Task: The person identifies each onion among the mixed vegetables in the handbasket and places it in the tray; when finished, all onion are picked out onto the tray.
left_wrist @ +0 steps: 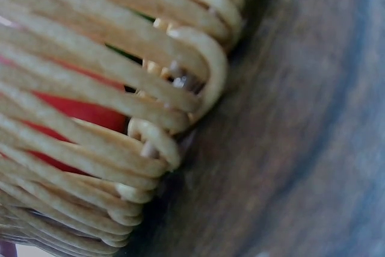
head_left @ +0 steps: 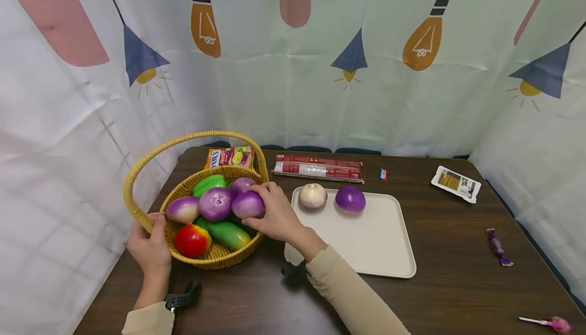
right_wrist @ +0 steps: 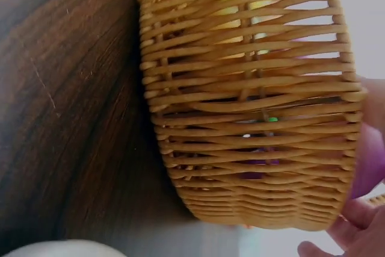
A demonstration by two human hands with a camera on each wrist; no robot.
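Note:
A yellow wicker basket (head_left: 222, 261) with a tall hoop handle (head_left: 133, 177) stands on the left of the table. My left hand (head_left: 151, 248) grips its left rim by the foot of the handle. Over the basket's right side, my right hand (head_left: 277, 215) holds a purple onion (head_left: 247, 205) between thumb and fingers. Several other purple onions (head_left: 215, 204), a green pepper (head_left: 209, 185), a green cucumber-like vegetable (head_left: 232, 235) and a red-yellow fruit (head_left: 192, 240) lie inside. In the right wrist view, fingers (right_wrist: 358, 227) show at the basket's rim.
Right of the basket lies a white tray (head_left: 352, 253) with a white onion (head_left: 313, 196) and a purple onion (head_left: 350, 200). Behind are a candy bag (head_left: 230, 157) and red long packs (head_left: 318, 167). Farther right lie a small sachet (head_left: 456, 184), wrapped candy (head_left: 499, 247) and a lollipop (head_left: 556, 324).

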